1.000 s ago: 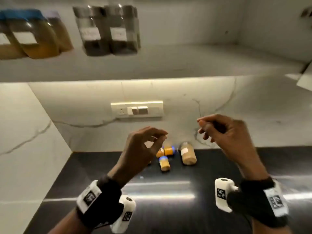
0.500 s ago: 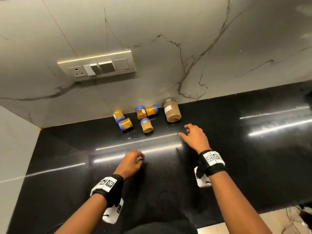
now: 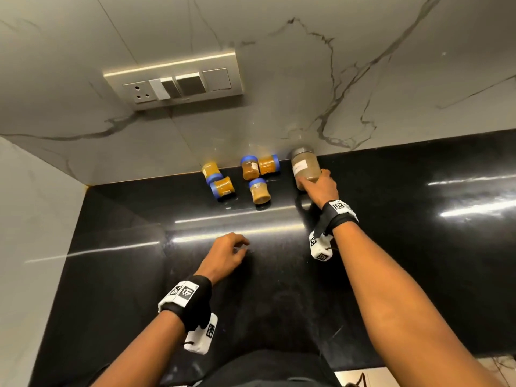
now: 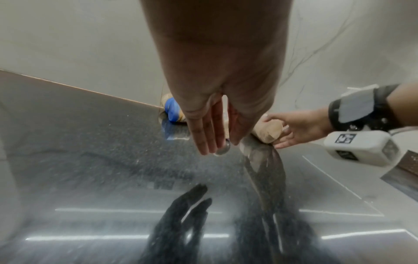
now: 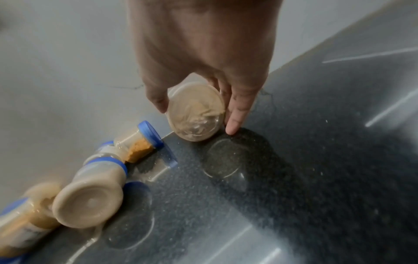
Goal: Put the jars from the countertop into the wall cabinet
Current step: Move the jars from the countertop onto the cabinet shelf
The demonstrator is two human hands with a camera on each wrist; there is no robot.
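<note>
A large jar [image 3: 304, 167] of beige paste lies on its side on the black countertop [image 3: 391, 247], close to the marble wall. My right hand [image 3: 319, 187] grips its base end, thumb on one side and fingers on the other; the right wrist view shows the jar's round bottom [image 5: 196, 114] between them. Several small blue-lidded jars [image 3: 259, 189] of orange-brown paste lie scattered just left of it. My left hand [image 3: 229, 252] hovers low over the counter nearer to me, fingers relaxed and holding nothing. The wall cabinet is out of view.
A switch plate [image 3: 173, 79] is mounted on the marble backsplash above the jars. A side wall [image 3: 33, 233] closes off the counter on the left. The counter runs on to the right, glossy with light streaks.
The view dropped from the cabinet shelf to the counter. My right hand reached forward to the wall and took hold of the large jar. My left hand barely moved.
</note>
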